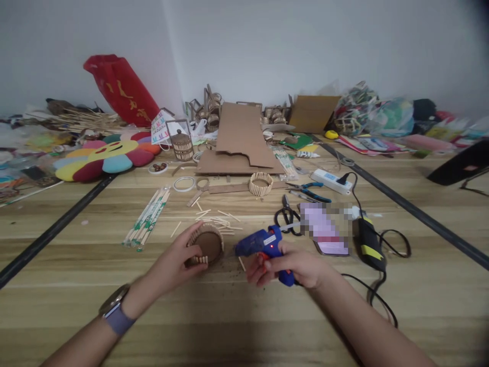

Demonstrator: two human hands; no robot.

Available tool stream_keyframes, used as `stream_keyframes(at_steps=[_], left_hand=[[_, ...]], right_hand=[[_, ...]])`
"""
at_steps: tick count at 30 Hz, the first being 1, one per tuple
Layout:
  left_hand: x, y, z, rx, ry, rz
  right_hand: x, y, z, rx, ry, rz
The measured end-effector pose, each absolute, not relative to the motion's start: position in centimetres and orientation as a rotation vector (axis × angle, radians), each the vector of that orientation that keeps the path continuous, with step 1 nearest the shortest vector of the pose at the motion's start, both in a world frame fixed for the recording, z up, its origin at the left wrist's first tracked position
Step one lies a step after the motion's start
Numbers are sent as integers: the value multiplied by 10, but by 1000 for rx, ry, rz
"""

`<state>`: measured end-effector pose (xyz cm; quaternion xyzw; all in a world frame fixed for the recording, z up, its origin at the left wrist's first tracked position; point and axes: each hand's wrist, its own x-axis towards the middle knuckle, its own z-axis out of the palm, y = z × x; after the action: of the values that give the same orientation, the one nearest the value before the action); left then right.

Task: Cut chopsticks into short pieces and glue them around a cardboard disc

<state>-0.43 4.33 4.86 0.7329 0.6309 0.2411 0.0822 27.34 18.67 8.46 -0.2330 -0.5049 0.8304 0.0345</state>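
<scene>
My left hand (186, 253) grips the left side of a small round tub (207, 245), its wall built of short upright wooden sticks around a brown base. The near part of that wall is partly hidden by my fingers. In my right hand (284, 265) is a blue hot glue gun (262, 243) with a red trigger and a small red light. Its nozzle points left toward the tub, a short gap away. A loose pile of short wooden sticks (219, 220) lies just beyond the tub. Farther back stands a similar stick ring (261, 184).
Black-handled scissors (287, 219), blue-handled pliers (311, 192) and a phone (328, 232) lie to the right. A power strip (331, 181) with a black cord is behind them. Packaged chopsticks (147, 219) lie left; cardboard (242, 132) and a flower cushion (110, 157) sit farther back.
</scene>
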Motion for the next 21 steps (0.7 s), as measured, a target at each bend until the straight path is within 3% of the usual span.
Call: stream_keyframes(at_steps=[4,11,21], left_hand=[[-20,21,50,2102,1920,746],[-11,25,39,2023,1945,734],[23,60,25,1991,1885,965]], right_hand=[[262,181,68,-737,-1506,2684],[257,188,60,-875,-1670,2129],[274,192,76,-805,-2246,1664]])
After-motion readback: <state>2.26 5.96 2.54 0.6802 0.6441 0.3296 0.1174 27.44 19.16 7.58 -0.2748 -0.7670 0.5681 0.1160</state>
